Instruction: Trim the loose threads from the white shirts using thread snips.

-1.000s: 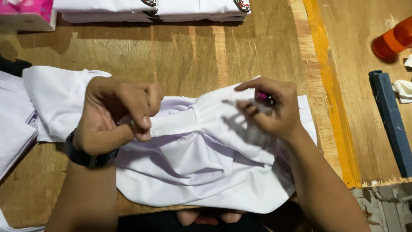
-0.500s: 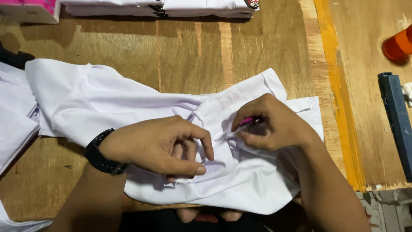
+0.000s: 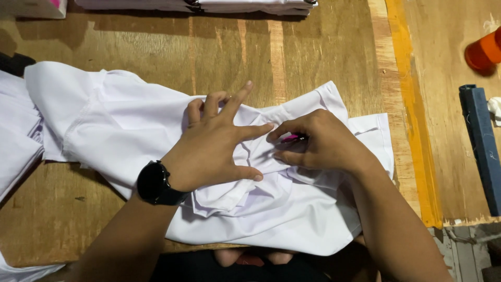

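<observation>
White shirt (image 3: 130, 120) lies bunched up on the wooden table (image 3: 156, 47), spread from the left side to the middle, close to my near edge. I press my left hand (image 3: 216, 149) flat on it with the fingers spread wide, and a black watch (image 3: 156, 184) sits on that wrist. My right hand (image 3: 323, 141) rests just to the right, touching the cloth, with its fingers pinched tight on a small pink thing (image 3: 291, 138). I cannot tell what the pink thing is. Far from me sits a stack of folded white clothes (image 3: 198, 5). On the right I see a yellow stripe (image 3: 409, 104), a blue bar (image 3: 480, 141) and an orange spool (image 3: 482, 52).
</observation>
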